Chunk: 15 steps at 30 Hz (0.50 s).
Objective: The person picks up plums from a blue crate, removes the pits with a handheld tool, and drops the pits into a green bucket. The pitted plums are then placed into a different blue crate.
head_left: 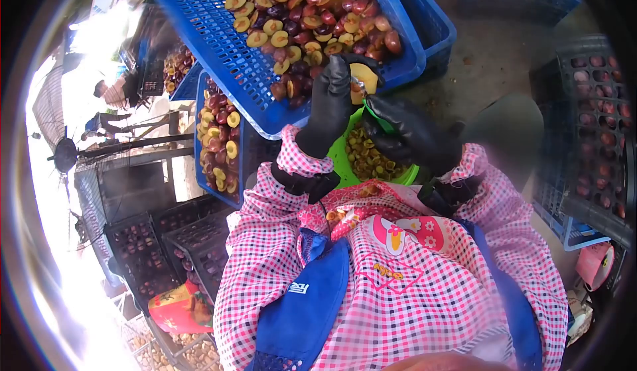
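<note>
My left hand (330,102), in a black glove, holds a halved plum (364,77) with its yellow cut face turned towards me. In my black-gloved right hand (415,131) is a green-handled tool (377,115); its small metal end meets the cut face near the middle. What shape that end has, I cannot make out. Below both hands is a bright green tub (340,162), partly hidden by them, with many small brown-yellow pieces (371,155) in it. Just beyond my left hand, a tilted blue crate (219,59) holds many plum halves (312,23), red-skinned and yellow-fleshed.
Another blue crate (247,155) of plums stands at the left. Dark crates (159,238) of fruit are lower left, near a red and yellow bag (179,310). To the right, a black crate (590,59) holds whole plums. A person (116,92) is at the far left.
</note>
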Tool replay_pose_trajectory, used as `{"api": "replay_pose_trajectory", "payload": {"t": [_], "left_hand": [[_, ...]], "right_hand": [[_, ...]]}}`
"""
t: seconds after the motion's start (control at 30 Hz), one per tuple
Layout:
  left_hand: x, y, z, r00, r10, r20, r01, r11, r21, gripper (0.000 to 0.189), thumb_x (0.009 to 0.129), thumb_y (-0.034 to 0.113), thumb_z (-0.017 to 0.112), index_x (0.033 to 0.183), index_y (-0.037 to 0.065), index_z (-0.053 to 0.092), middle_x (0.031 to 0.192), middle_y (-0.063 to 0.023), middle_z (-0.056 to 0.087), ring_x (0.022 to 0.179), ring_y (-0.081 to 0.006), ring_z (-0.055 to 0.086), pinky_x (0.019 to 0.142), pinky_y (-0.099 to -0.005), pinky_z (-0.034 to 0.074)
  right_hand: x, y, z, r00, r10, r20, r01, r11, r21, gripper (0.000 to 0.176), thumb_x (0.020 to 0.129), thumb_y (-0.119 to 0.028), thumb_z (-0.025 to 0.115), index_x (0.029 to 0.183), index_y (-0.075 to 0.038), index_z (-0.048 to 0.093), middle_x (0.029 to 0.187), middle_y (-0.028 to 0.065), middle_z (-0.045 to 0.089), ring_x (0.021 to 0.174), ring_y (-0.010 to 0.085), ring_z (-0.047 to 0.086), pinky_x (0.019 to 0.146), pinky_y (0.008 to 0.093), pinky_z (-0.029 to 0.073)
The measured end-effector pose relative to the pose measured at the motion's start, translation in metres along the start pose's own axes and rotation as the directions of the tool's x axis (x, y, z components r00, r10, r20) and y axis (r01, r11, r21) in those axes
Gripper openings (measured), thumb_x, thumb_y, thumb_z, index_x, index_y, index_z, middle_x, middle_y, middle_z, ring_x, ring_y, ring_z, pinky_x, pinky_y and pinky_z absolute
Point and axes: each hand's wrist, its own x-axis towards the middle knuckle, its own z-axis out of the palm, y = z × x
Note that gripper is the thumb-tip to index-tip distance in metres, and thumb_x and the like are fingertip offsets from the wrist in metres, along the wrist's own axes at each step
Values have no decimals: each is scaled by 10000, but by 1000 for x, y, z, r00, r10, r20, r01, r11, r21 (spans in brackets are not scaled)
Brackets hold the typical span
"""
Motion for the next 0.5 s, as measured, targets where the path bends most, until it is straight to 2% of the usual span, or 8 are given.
{"api": "replay_pose_trajectory", "payload": {"t": [0.03, 0.17, 0.3, 0.33, 0.37, 0.4, 0.43, 0.5], "left_hand": [[1, 3, 6, 1000, 5, 6, -6, 1000, 1, 655, 943, 628, 348, 983, 35, 624, 817, -24, 625, 727, -95, 587, 661, -233, 479], [-3, 13, 12, 993, -113, 38, 119, 974, -194, 694, 925, 667, 317, 1053, 44, 595, 861, -35, 630, 741, -126, 598, 693, -261, 498], [29, 34, -29, 966, -259, -6, 238, 895, -378, 627, 943, 611, 381, 1055, 31, 592, 875, -99, 653, 761, -176, 623, 595, -262, 491], [47, 36, -48, 966, -260, -1, 240, 895, -376, 627, 943, 611, 381, 1055, 31, 592, 875, -99, 653, 761, -176, 623, 595, -262, 491], [67, 31, -74, 972, -230, -37, 230, 973, -17, 540, 939, 532, 441, 1079, 33, 591, 869, -118, 657, 770, -198, 631, 613, -300, 506], [89, 22, -95, 981, -186, -57, 194, 919, 344, 460, 936, 454, 502, 1104, 35, 590, 864, -136, 662, 780, -220, 639, 631, -337, 520], [114, 5, -112, 982, -183, -53, 190, 920, 343, 460, 936, 454, 502, 1104, 35, 590, 864, -136, 662, 780, -220, 639, 631, -337, 520], [157, -31, -140, 884, 335, 326, -423, 278, 862, 504, 917, 555, 484, 940, 91, 680, 849, -166, 670, 797, -331, 663, 692, -419, 535]], "right_hand": [[-1, -5, -1, 948, 254, 191, -317, 809, 496, 407, 1003, -405, 407, 919, -35, 554, 550, -9, 468, 401, 85, 407, 392, 246, 306], [-3, 5, 9, 951, 91, 295, -284, 631, 722, 449, 1003, -459, 367, 853, -76, 546, 512, -31, 415, 337, 42, 268, 342, 208, 190], [-7, 3, 17, 976, 199, 89, -215, 948, 237, 405, 971, -409, 479, 972, -29, 620, 678, 61, 590, 596, 105, 568, 511, 235, 425], [-2, 16, 13, 989, 95, 111, -62, 962, -266, 398, 960, -397, 502, 1037, -27, 628, 738, 75, 618, 690, 113, 593, 582, 262, 457], [0, 23, 12, 984, 18, 178, 112, 716, -689, 407, 948, -385, 525, 1102, -25, 637, 798, 90, 647, 785, 120, 618, 654, 289, 488], [0, 20, 14, 987, 19, 161, 99, 715, -692, 421, 930, -391, 546, 1126, -31, 643, 801, 92, 655, 726, 128, 622, 662, 319, 495], [-1, 16, 15, 987, 18, 159, 99, 712, -695, 421, 930, -391, 546, 1126, -31, 643, 801, 92, 655, 726, 128, 622, 662, 319, 495], [-4, 12, 17, 999, 35, 40, -10, 865, -501, 400, 925, -374, 553, 1087, -23, 656, 797, 98, 655, 673, 146, 624, 650, 311, 489]]}}
